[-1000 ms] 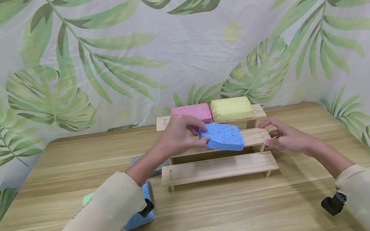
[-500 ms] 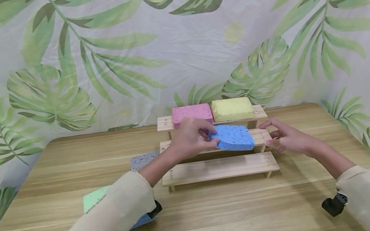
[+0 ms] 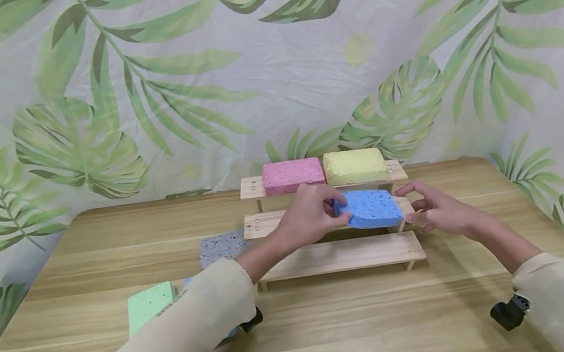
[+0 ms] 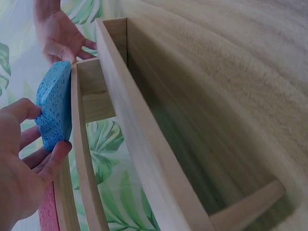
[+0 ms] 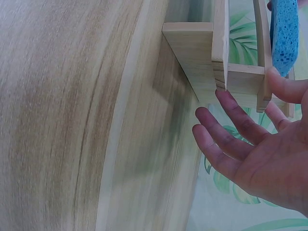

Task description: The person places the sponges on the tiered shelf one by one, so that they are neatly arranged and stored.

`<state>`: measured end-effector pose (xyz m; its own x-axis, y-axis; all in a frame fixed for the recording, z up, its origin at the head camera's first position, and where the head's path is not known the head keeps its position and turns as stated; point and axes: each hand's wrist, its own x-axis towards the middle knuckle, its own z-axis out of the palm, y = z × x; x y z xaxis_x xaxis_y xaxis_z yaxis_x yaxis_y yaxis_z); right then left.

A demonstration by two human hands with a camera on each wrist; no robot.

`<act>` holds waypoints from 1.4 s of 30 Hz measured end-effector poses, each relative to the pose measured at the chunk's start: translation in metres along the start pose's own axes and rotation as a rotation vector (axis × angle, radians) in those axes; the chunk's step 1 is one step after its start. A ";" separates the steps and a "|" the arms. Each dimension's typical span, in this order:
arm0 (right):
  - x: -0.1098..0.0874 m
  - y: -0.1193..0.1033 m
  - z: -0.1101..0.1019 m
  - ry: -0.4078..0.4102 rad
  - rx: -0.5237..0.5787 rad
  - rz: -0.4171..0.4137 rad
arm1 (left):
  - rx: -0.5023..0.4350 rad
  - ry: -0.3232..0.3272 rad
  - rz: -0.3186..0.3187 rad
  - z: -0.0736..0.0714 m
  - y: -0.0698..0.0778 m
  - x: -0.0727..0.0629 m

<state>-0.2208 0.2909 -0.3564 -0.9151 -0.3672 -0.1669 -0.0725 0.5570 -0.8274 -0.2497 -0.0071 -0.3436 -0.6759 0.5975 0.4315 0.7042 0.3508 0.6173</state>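
My left hand point(image 3: 313, 211) pinches one end of a blue sponge point(image 3: 371, 208), thumb on the near side and fingers behind. The blue sponge point(image 4: 55, 103) is over the right part of the middle wooden shelf point(image 3: 263, 223); whether it rests on it is hard to tell. At that shelf's right end is my right hand point(image 3: 437, 208), its fingers spread and loosely bent. In the right wrist view the thumb point(image 5: 284, 89) is close to the shelf end and just below the sponge. On the top shelf point(image 3: 251, 187) sit a pink sponge point(image 3: 293, 175) and a yellow sponge point(image 3: 355, 166).
The lowest shelf point(image 3: 341, 255) stands in front. To the left on the wooden table point(image 3: 345, 341) lie a grey sponge point(image 3: 221, 246), a green sponge point(image 3: 147, 303) and a blue sponge mostly hidden by my left sleeve point(image 3: 175, 339). A leaf-patterned cloth point(image 3: 294, 85) hangs behind.
My left hand has carried the blue sponge rightward and slightly lower, toward the right end of the middle shelf. The right hand has stayed in place.
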 end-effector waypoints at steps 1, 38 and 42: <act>0.000 0.000 0.000 -0.001 0.002 -0.003 | 0.000 -0.001 -0.003 0.001 0.000 0.001; 0.000 0.000 0.001 0.002 -0.001 -0.005 | 0.188 -0.169 -0.030 0.000 0.006 -0.001; -0.001 -0.001 0.001 0.002 0.002 -0.006 | 0.191 -0.184 -0.046 -0.001 0.007 -0.001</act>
<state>-0.2198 0.2899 -0.3564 -0.9154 -0.3689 -0.1611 -0.0770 0.5532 -0.8295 -0.2446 -0.0059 -0.3394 -0.6699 0.6923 0.2681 0.7134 0.5003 0.4907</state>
